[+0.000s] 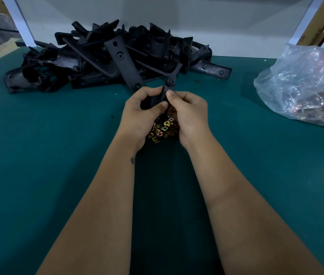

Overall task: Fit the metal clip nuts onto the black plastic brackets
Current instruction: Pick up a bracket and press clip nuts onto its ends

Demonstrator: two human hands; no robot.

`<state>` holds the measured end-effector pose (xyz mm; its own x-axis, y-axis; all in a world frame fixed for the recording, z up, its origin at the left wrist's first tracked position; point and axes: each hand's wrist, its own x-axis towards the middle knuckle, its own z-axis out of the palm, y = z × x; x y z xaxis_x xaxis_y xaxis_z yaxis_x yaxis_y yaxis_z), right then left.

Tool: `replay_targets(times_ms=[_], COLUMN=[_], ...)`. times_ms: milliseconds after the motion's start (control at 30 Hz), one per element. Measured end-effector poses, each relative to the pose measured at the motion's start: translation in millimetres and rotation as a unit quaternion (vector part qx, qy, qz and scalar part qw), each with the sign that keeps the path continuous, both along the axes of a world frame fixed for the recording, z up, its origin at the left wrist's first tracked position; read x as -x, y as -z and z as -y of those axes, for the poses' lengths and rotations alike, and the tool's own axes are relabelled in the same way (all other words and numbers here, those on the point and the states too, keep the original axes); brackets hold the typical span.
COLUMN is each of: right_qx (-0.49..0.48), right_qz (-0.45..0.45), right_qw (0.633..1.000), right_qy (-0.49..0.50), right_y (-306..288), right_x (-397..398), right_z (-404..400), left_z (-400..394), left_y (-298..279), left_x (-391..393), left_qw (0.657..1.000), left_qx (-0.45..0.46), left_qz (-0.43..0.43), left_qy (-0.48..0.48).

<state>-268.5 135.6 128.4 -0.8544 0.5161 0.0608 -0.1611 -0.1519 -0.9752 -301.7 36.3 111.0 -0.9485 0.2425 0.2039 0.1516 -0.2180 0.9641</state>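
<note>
Both hands meet mid-table, clamped on one black bracket (168,86). Left hand (141,114) curls round its lower end, thumb across front. Right hand (189,112) pinches its edge, thumb pressed on bracket face. Bracket's upper end sticks up beyond fingers. Loose clip nuts (163,130) heaped directly below grip, between wrists, on green table (57,155). Bracket pile (107,58) beyond grip, leftward. Plastic bag (308,86) well right of grip.

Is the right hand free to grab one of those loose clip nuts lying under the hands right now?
Probably not yet. The right hand grips the black bracket together with the left hand. The clip nut pile lies uncovered just below, so letting go should suffice.
</note>
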Motion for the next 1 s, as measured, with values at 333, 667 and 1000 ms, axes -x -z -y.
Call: replay_targets(times_ms=[333,667,1000], right_qx=[-0.139,-0.323,-0.36], right_qz=[-0.037,-0.007,0.016], right_qw=[0.989,0.946,0.933], right_qy=[-0.043,-0.019,-0.023], right_y=[-1.2,11.9,12.6], right_x=[-1.0,-1.1,0.9], right_z=[24.8,34.7,37.4], left_z=[0.4,18.3,9.3], left_y=[-5.8,-11.1,-12.6], left_x=[3.5,10.9,4.5], left_qw=[0.983,0.875,0.929], left_qx=[-0.152,-0.417,-0.295], left_qz=[0.089,0.243,0.222], left_qy=[-0.058,-0.039,0.023])
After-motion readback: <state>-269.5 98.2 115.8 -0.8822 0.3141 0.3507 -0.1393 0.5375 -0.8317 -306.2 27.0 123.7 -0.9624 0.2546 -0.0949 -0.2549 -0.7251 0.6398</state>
